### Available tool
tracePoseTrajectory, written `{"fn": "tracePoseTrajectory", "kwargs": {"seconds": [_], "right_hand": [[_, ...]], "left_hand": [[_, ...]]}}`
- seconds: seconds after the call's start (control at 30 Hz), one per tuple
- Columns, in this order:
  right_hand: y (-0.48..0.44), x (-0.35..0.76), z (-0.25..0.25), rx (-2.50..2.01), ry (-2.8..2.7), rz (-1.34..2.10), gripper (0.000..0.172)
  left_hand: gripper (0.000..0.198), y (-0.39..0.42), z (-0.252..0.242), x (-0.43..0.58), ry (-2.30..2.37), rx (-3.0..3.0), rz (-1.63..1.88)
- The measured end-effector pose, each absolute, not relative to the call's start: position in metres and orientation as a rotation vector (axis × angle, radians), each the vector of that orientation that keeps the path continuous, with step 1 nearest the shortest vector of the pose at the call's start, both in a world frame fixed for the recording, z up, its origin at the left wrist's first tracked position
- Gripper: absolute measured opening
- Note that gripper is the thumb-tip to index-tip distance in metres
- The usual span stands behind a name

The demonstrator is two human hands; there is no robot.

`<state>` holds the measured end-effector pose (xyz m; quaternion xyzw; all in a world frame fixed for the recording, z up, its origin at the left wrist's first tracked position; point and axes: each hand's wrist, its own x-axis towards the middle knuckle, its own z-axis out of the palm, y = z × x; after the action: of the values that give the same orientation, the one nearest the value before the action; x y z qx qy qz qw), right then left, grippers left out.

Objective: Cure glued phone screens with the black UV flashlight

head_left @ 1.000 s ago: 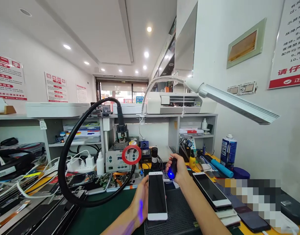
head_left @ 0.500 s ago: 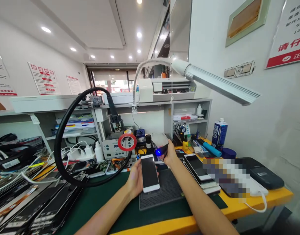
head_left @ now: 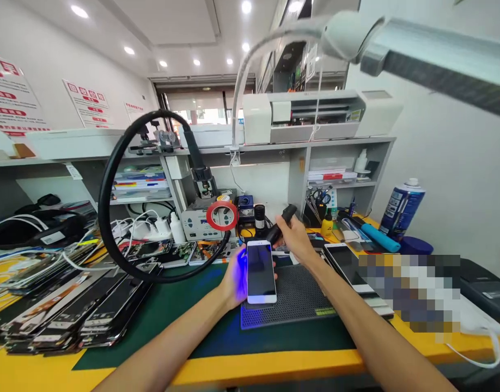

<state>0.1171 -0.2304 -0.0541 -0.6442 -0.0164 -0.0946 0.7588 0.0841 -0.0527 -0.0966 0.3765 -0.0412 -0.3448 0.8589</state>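
Note:
A white smartphone (head_left: 262,270) with a dark screen rests in my left hand (head_left: 235,279), which is closed around its edges with fingertips showing at the right side. Wrapped around a black flashlight (head_left: 289,213) is my right hand (head_left: 296,238), just behind and to the right of the phone's top edge. Blue-violet light falls on my left palm, the phone's lower frame and the mat. Below the phone lies a grey perforated mat (head_left: 305,296) on a green work mat (head_left: 184,321).
Piles of phone screens (head_left: 107,310) fill the left side. A thick black hose (head_left: 105,218) loops before a grey soldering station (head_left: 196,219) with a red tape roll (head_left: 222,216). Right of my arm are stacked phones (head_left: 343,264) and a blue spray can (head_left: 402,209). A lamp (head_left: 430,54) hangs overhead.
The flashlight has tilted, so its lit blue end turned from facing me down toward the phone. Blue light now covers my left hand. The camera view has dipped and shifted.

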Motion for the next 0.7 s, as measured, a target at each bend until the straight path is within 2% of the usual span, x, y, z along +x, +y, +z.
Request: {"fn": "tracePoseTrajectory", "kwargs": {"seconds": [0.23, 0.7], "right_hand": [[-0.236, 0.121, -0.064, -1.508, -0.048, -0.297, 0.045], [-0.223, 0.090, -0.063, -1.803, -0.289, -0.647, 0.031]], "left_hand": [[0.068, -0.054, -0.090, 0.082, -0.070, 0.868, -0.743], [0.058, -0.054, -0.092, 0.086, -0.092, 0.789, -0.765]]}}
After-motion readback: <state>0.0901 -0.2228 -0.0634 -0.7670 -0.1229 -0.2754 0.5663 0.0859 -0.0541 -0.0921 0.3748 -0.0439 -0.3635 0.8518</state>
